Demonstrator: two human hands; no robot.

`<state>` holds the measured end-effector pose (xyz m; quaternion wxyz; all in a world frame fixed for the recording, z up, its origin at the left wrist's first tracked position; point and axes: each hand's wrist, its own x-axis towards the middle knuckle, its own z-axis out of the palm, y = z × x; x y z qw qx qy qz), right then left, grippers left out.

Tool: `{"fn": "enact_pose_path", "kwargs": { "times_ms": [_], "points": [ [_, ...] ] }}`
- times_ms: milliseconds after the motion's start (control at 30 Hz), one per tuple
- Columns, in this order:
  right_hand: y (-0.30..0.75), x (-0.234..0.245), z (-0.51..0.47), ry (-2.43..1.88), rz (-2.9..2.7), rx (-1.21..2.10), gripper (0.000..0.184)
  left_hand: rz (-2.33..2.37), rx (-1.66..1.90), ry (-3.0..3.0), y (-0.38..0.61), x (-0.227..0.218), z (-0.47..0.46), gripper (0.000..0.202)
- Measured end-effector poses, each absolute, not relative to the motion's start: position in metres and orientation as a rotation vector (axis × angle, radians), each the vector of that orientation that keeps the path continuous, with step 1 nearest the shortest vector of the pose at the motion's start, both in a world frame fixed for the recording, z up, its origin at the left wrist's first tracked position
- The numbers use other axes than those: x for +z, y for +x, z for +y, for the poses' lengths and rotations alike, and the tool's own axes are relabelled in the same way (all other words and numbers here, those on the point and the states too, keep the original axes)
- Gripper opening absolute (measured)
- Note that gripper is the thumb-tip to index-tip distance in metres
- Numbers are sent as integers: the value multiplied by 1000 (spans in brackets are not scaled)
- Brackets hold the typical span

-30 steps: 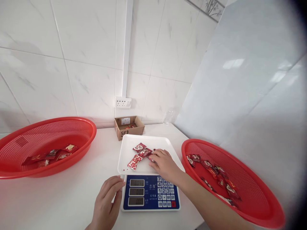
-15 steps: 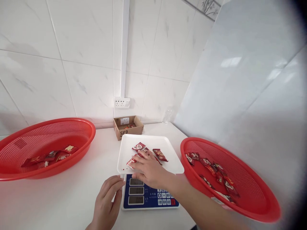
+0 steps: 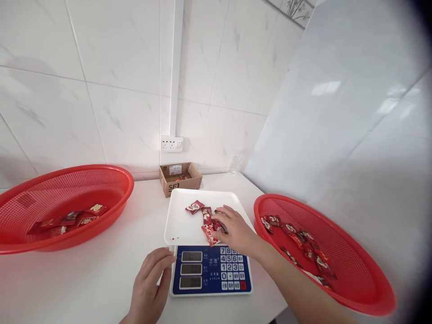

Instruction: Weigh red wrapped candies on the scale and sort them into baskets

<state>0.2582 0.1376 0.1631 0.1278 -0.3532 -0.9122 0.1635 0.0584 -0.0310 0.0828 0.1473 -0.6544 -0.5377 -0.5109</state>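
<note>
Several red foil candy packets (image 3: pixel 208 220) lie bunched in the middle of a white plastic tray (image 3: pixel 182 220), which sits on a blue-faced digital scale (image 3: pixel 211 270). My right hand (image 3: pixel 234 231) lies over the right side of the bunch, its fingers apart and touching the packets. Nothing is clearly lifted. My left hand (image 3: pixel 148 283) stays near the front left corner of the scale, fingertips by the tray's edge, holding nothing. The scale's keypad shows fully, and its displays are too blurred to read.
A red mesh basket (image 3: pixel 64 189) at left holds several packets, and a larger one (image 3: pixel 354 252) at right holds more. Behind the tray stands a small cardboard box (image 3: pixel 180 180) with packets inside. A wall socket (image 3: pixel 171 144) and white tiles are behind.
The packets have been pushed from a spread across the tray into a tighter bunch at its middle. My right hand has moved right and back from the tray's front edge. My left hand has not moved.
</note>
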Motion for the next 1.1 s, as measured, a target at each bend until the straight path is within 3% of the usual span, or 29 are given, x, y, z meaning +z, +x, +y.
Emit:
{"fn": "enact_pose_path", "kwargs": {
  "times_ms": [100,267,600,700,833,967,1100],
  "points": [
    [263,158,141,-1107,-2693,630,62,-1546,-1469,-1882,58,82,-30,23],
    [260,151,148,-1074,-2641,695,55,-1547,-1464,-1881,57,82,-29,24],
    [198,171,167,-964,-2819,584,60,-1551,-1447,-1844,55,84,-30,24],
    [186,172,159,-870,-2882,588,52,-1553,-1457,-1825,55,86,-30,24],
    [193,176,149,-731,-2937,598,24,-1573,-1466,-1817,56,86,-30,24],
    [213,181,147,-651,-2840,671,26,-1582,-1475,-1822,55,85,-30,24],
    [238,183,153,-744,-2631,613,13,-1565,-1476,-1813,54,84,-30,23]
  ]
}}
